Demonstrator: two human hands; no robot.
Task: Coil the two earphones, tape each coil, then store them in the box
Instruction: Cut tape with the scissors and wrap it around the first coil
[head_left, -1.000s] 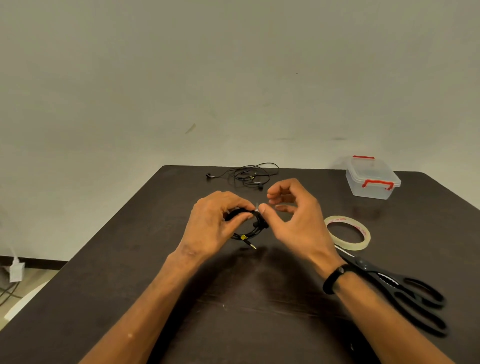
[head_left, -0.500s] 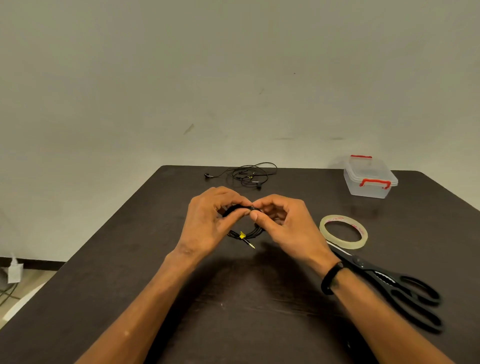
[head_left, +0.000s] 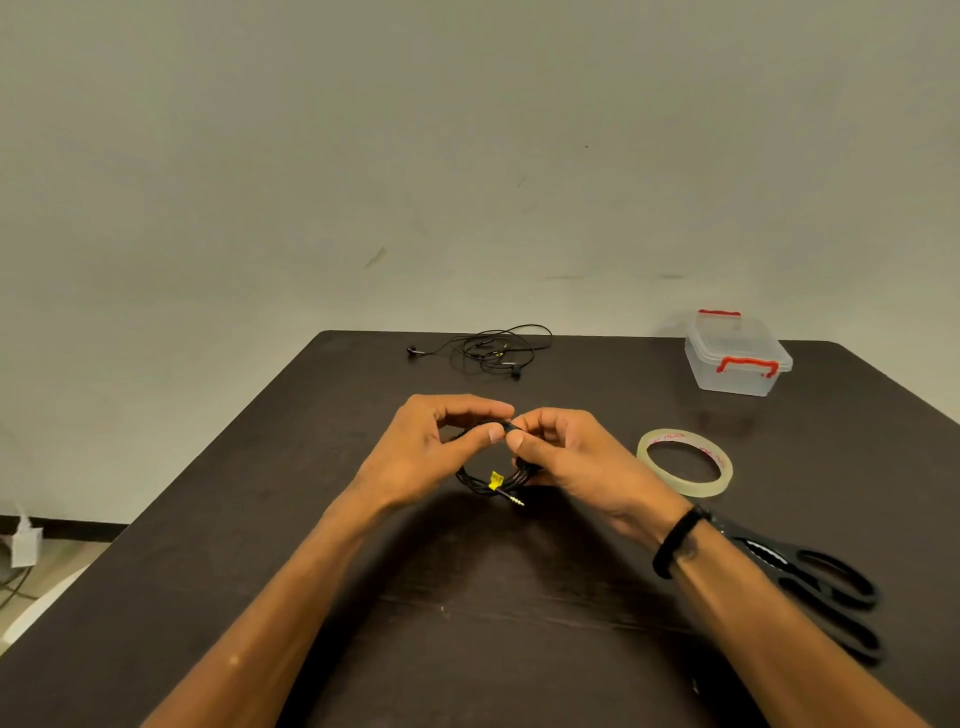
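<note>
Two earphones are on the dark table (head_left: 483, 623). The coiled earphone (head_left: 493, 480) is held above the table's centre, between both hands. Its black cable forms a small bundle of loops; a yellow tag sits on the lower strands, and the metal jack plug points out toward the near right. The left hand (head_left: 431, 449) holds the left side of the coil: the thumb and forefinger are curled and pinch the top of the bundle. The right hand (head_left: 571, 457) holds the right side: the thumb tip meets the left thumb at the top of the coil, and the remaining fingers are curled round the strands. Whether a piece of tape is under the thumbs cannot be determined. A black band is worn on the right wrist.

The loose earphone (head_left: 491, 351) lies uncoiled near the far edge of the table, well apart from the hands, with one earbud extended to the left.

The box (head_left: 737, 356) stands at the far right of the table. It is clear plastic, with its lid on and red latches at the front and back.

The tape roll (head_left: 684, 461) lies flat just beside the right hand, between the box and the scissors (head_left: 815, 587). The scissors are black, lie at the near right, partly hidden under the right forearm, handles toward the near edge.
</note>
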